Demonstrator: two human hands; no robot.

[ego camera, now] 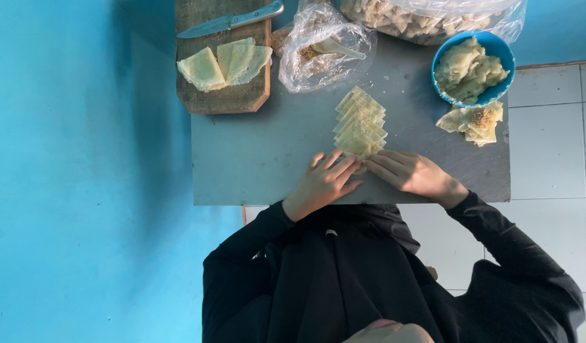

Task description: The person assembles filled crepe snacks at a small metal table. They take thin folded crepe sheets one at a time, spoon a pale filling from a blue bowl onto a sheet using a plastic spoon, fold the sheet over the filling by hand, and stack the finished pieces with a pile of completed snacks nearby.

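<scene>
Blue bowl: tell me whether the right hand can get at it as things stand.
Probably yes. The right hand lies at the near end of the row of pastry sheets. The blue bowl stands farther off on that side, with only a small pile of folded pieces partly between.

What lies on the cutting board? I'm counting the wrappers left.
On the cutting board lie folded pale wrappers, overlapping, and a knife across its far edge. How many wrappers are stacked cannot be seen, because they cover one another.

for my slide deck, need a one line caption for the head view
Left hand and right hand press a pastry piece on a grey table.
</scene>
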